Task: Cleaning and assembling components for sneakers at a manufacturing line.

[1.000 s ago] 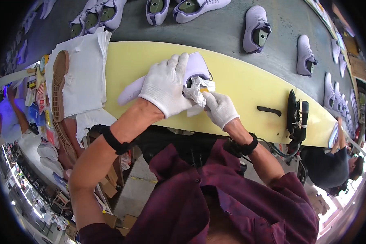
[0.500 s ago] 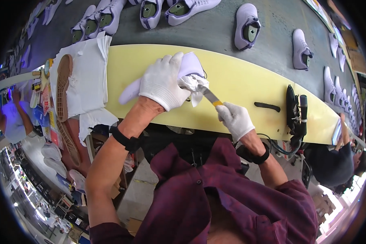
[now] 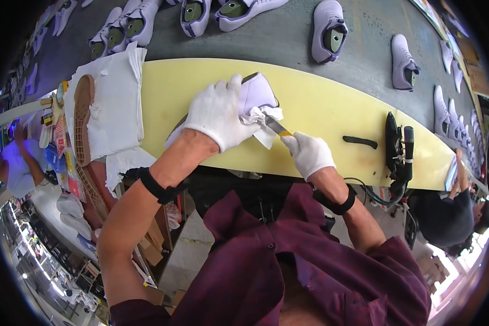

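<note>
Yellow worktop (image 3: 320, 114) under everything. Lilac shoe (image 3: 259, 93) above it, tilted, under and right of the left fingers. Left gloved hand (image 3: 214, 117): fingers wrapped over the shoe. Right gloved hand (image 3: 309, 156): fingers closed on a handle, apart from the shoe. Crumpled white paper (image 3: 264, 137) at shoe opening. Yellow-and-metal bladed tool (image 3: 277, 126) in right fingers, blade at paper.

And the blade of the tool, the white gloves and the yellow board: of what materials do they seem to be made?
Blade: probably metal, grey with a slight shine. White gloves: likely knitted fabric, matte, as the fine ribbing near the cuff suggests. Yellow board: perhaps plastic or painted wood; its smooth, even surface leaves this open.
</note>
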`<state>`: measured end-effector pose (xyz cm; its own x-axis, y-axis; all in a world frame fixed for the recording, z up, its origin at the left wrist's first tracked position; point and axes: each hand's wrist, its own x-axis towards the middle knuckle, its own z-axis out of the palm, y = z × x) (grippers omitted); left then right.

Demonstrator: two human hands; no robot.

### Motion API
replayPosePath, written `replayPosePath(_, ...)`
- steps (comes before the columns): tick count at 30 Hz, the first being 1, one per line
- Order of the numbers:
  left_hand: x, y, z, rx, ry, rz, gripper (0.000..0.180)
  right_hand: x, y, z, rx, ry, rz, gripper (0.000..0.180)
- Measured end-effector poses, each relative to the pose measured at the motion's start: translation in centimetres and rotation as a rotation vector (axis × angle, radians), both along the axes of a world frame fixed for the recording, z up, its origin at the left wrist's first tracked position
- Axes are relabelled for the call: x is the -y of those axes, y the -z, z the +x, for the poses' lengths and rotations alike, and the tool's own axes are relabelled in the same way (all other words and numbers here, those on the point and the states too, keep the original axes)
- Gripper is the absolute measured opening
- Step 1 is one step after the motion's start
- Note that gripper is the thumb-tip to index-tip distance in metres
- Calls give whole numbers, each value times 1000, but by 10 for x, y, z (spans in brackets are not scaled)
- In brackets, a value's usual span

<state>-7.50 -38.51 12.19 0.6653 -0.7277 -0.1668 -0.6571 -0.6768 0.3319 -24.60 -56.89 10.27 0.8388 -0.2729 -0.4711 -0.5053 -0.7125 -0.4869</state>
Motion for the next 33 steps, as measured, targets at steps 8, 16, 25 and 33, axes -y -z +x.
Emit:
replayPosePath(8, -9, 9, 12, -53, 47, -25, 90, -7, 10, 18, 61, -33, 51, 41)
replayPosePath(16, -7, 15, 26, -54, 99, -62, 95, -5, 23, 40, 111, -2, 354, 28)
replayPosePath(25, -2, 15, 30, -31, 88, -103, 89, 16, 21, 68, 186, -168, 407, 27)
replayPosePath(33, 5, 9, 25, -4, 101, 7, 87, 27, 10, 81, 120, -227, 439, 36)
